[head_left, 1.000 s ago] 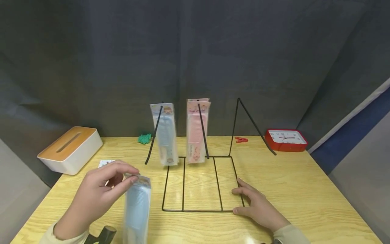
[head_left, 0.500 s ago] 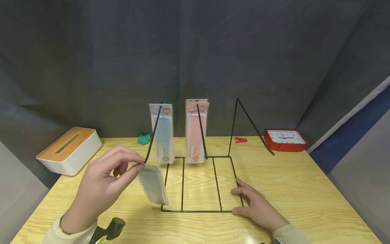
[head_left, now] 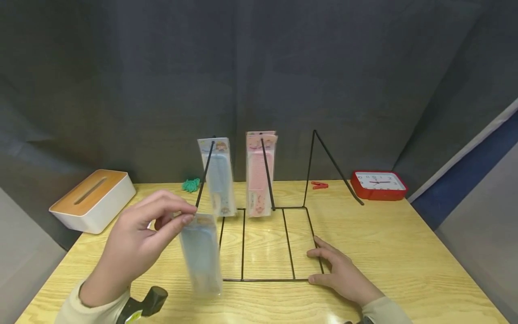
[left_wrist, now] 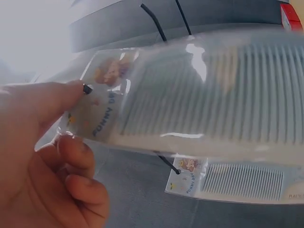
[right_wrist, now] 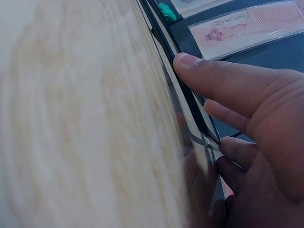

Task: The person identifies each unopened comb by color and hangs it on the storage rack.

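Observation:
My left hand (head_left: 139, 243) pinches the top of a packaged blue comb (head_left: 202, 256), which hangs at a slant beneath the fingertips. In the left wrist view, a black hook tip (left_wrist: 87, 89) pokes through the top of that package, beside my thumb. This is the left arm of a black wire display rack (head_left: 267, 280). Farther back on the same arm hangs another packaged blue comb (head_left: 220, 175); packaged pink combs (head_left: 261, 175) hang on the middle arm. My right hand (head_left: 344, 276) holds the rack's front right base corner, thumb at the front bar and fingers over the side bar.
The rack's right arm (head_left: 337, 166) carries nothing. A white tissue box (head_left: 95, 200) with a wooden lid stands at the left, a red clock (head_left: 379, 185) at the right. Behind the rack lie a green bundle (head_left: 191, 185) and a red clothespin (head_left: 319, 185).
The left hand has brought the blue comb up and right to the tip of the left arm. The comb swung, and now hangs lower again. The right hand has stayed put.

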`<state>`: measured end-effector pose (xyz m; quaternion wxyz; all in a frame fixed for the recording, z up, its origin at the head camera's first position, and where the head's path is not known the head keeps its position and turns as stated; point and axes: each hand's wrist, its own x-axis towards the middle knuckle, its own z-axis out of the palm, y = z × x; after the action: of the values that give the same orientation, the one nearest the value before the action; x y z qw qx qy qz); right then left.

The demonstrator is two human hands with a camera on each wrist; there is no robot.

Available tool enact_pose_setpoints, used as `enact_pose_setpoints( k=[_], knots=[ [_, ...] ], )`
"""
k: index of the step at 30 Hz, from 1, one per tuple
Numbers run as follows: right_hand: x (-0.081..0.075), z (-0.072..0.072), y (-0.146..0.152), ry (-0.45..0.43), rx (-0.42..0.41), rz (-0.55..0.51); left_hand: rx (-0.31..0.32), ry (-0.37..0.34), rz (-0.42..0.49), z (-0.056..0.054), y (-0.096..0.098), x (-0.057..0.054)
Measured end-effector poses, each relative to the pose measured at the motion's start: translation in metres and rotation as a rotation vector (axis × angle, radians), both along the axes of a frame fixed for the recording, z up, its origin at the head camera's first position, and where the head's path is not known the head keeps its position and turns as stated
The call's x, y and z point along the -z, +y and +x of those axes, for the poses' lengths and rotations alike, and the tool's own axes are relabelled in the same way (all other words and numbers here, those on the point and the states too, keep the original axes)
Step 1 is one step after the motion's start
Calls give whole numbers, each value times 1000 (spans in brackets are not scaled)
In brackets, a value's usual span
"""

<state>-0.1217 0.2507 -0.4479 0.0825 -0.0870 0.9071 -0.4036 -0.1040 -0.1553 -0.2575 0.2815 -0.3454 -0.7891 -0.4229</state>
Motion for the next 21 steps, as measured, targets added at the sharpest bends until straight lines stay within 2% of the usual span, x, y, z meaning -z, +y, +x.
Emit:
enact_pose_setpoints(
  k=[4, 11, 17, 21],
  knots=[
    [2, -1, 0, 0, 1, -3, -11, -73, -26, -3, -3, 0],
    [2, -2, 0, -1, 0, -12, 44, -191, 2, -14, -6, 4],
    [0, -1, 0, -6, 0, -19, -12, -229, 18, -27, -1, 4],
    [0, 0, 0, 0, -1, -24, -47, -293, 18, -43, 5, 1]
  ],
)
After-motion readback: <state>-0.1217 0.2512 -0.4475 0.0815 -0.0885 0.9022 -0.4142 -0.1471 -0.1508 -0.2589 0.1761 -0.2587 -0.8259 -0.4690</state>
